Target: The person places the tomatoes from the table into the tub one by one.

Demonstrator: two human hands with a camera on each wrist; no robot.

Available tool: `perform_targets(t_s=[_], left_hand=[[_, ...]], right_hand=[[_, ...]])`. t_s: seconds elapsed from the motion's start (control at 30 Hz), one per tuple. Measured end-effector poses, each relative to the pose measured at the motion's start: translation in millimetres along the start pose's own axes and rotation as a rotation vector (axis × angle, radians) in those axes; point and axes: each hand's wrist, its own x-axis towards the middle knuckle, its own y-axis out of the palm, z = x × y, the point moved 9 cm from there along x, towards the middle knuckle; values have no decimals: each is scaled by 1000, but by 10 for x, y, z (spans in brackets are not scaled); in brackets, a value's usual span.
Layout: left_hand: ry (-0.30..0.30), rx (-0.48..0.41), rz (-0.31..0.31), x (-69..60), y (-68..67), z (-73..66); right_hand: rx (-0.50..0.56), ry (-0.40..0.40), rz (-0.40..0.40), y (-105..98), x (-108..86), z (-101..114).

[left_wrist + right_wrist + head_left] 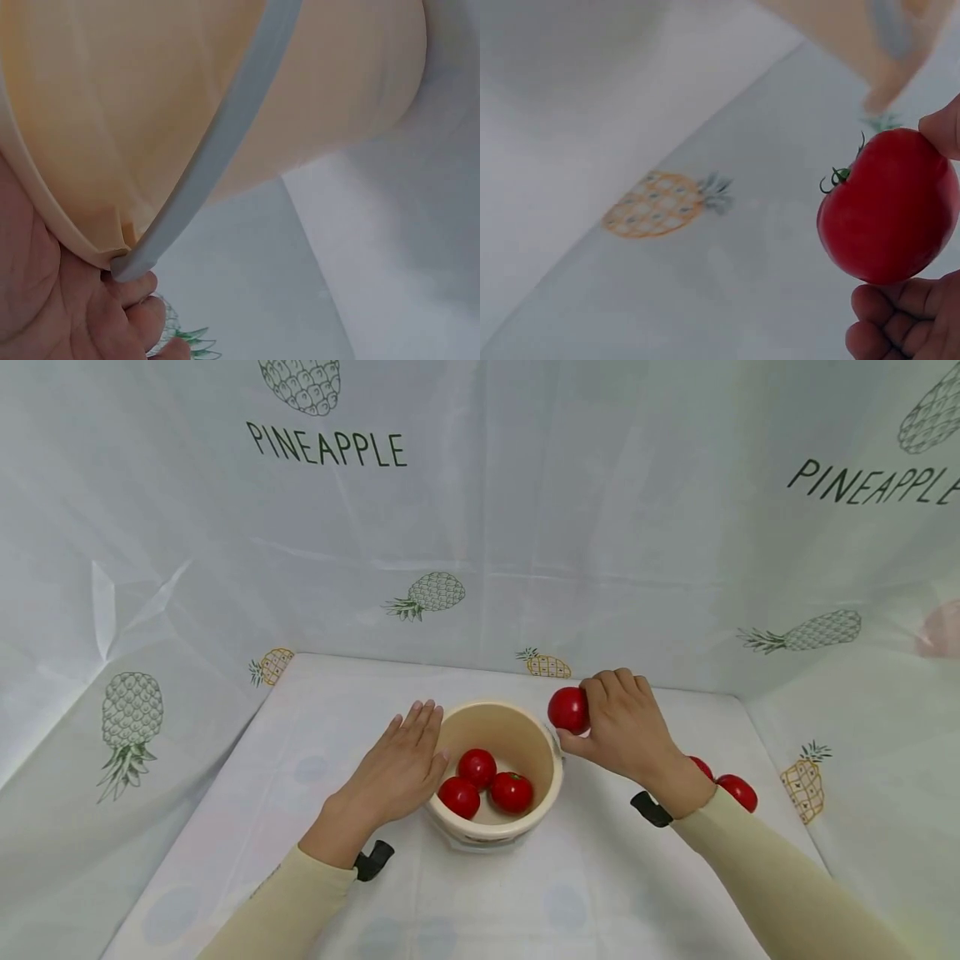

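A cream bucket [552, 793] with a grey handle [217, 142] stands on the table with several tomatoes inside; three show, one of them a tomato [512, 792] with a green stem mark. My left hand [401, 768] rests against the bucket's left rim, its fingers straight and together. The left wrist view shows the palm by the rim [45, 202], beside the handle's joint. Just right of the bucket, my right hand [626, 727] pinches a red tomato [889, 206] between thumb and fingers, above the table. Green sepals show on that tomato.
Two more tomatoes lie on the table at the right, one tomato [737, 792] in plain sight and another [701, 767] partly hidden by my right wrist. White sheeting [600, 568] printed with pineapples rises behind the table [450, 910] and at both sides.
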Motion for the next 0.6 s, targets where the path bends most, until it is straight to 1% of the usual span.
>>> perform_targets(t_s=[0.13, 0.27, 0.43, 0.6], left_hand=[[-4, 7, 2, -6, -9, -8], [-4, 17, -9, -13, -24, -14], [0, 35, -18, -16, -37, -25], [1, 37, -20, -16, -47, -32]], right_hand=[[23, -36, 43, -65, 137, 275], [61, -79, 88, -21, 202, 546], [77, -144, 155, 123, 188, 842], [97, -175, 193, 230, 132, 1019]])
